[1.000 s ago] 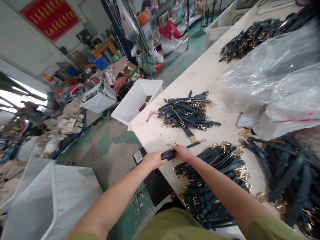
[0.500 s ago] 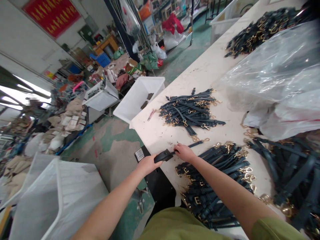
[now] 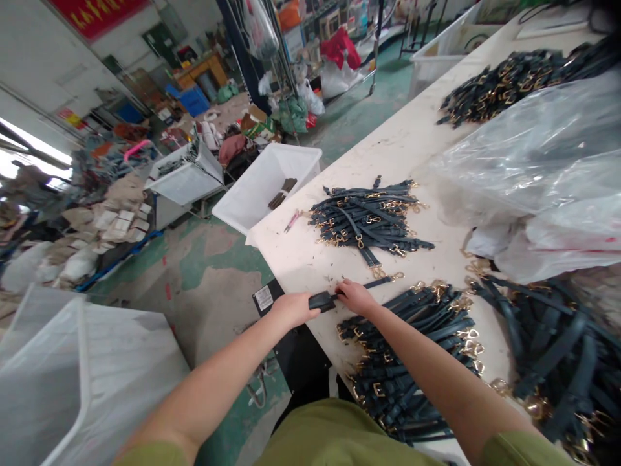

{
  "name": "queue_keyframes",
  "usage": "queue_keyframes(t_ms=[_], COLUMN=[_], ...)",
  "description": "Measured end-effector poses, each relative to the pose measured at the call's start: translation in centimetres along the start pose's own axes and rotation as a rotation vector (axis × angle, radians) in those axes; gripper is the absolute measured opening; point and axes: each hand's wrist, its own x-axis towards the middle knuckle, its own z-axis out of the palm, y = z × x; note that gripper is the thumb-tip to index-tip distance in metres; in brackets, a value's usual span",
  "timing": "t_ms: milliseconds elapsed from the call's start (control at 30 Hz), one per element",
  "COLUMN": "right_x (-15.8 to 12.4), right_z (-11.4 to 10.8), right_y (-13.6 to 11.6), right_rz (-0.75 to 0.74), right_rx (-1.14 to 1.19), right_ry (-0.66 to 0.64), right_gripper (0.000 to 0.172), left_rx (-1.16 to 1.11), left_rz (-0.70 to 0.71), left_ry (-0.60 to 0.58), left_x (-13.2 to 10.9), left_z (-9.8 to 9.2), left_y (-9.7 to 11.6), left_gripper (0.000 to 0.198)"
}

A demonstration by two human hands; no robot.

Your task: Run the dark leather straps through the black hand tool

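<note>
Dark piece: the wide dark piece (image 3: 320,301) lies between the two hands, at the worktop's near edge; its ends are covered by fingers.
Left hand: the left hand (image 3: 294,310) is closed around the end on its side, thumb and fingers wrapped over it.
Right hand: the right hand (image 3: 356,298) pinches the other end, a short way from the left; the hands are apart, joined by the piece.
Narrow strap: beyond the right fingers a narrow dark strap (image 3: 377,283) runs out to a gold clip (image 3: 398,276); whether it belongs to the held piece I cannot tell.
Near pile: dark straps with gold buckles, the near pile (image 3: 388,378), lie under and beside the right forearm.
Middle pile: past the hands sits a smaller middle pile (image 3: 369,217) of similar straps, near a pink tool (image 3: 292,220).
Worktop: the pale worktop (image 3: 359,165) carries all these piles.
Right side: a loose heap (image 3: 557,349) of wider straps, with a clear plastic bag (image 3: 528,149) behind it.
Far side: a white bin (image 3: 242,191) stands against the worktop's corner, brown bundles (image 3: 282,193) inside.
</note>
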Motion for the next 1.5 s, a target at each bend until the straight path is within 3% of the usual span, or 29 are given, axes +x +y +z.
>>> queue_keyframes(t_ms=[267,500,667,800,967,1100,1500], right_x=[0.1,0.1,-0.1,0.2,-0.3,-1.5,-2.1], right_z=[0.0,0.2,0.1,-0.1,0.7,1.9,1.9], right_y=[0.0,0.0,-0.4,-1.4,-3.1,-3.7,-3.2], right_rz=[0.017,0.025,0.034,0.056,-0.011,0.041,-0.047], right_rx=[-0.004,0.021,0.015,-0.056,-0.205,-0.183,-0.095], right_ry=[-0.008,0.025,0.029,-0.002,-0.036,-0.066,-0.095], right_gripper=[0.022,0.022,0.021,0.023,0.015,0.019,0.024], left_rx=[0.033,-0.056,-0.147,-0.265,-0.397,-0.434,-0.445], left_rz=[0.004,-0.001,-0.139,-0.195,-0.221,-0.224,-0.227], left_ry=[-0.065,-0.011,0.107,0.093,0.057,0.060,0.050], left_x=[1.1,0.7,-2.0,-5.6,-8.7,-9.8,-11.7], left_z=[-1.8,-0.8,0.3,1.6,4.1,5.4,6.3], left_y=[0.7,0.2,-4.2,-6.6,-6.3,-6.1,-5.9], left_gripper=[0.051,0.049,0.048,0.046,0.052,0.052,0.052])
